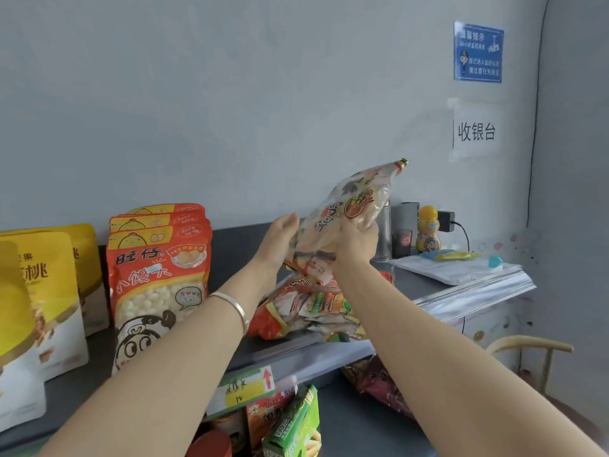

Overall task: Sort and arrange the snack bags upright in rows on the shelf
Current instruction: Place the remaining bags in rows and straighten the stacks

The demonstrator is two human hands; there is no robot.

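Both hands hold a clear, orange-printed snack bag (349, 209) tilted above the grey shelf (237, 235). My right hand (357, 240) grips its lower right side. My left hand (280, 239), with a silver bangle on the wrist, presses flat against its left edge. Under the held bag another bag of red and green packets (309, 311) lies flat on the shelf. To the left, three red-orange bags (158, 278) stand upright in a row front to back. Yellow-and-white bags (39, 298) stand upright at the far left.
A price label with a red arrow (247, 387) sits on the shelf's front edge. Green and red boxes (293, 423) and a dark red bag (379, 380) are on the lower shelf. A counter at right holds papers (454, 268), a yellow bottle (427, 230) and a charger. A wooden chair (534, 351) stands at lower right.
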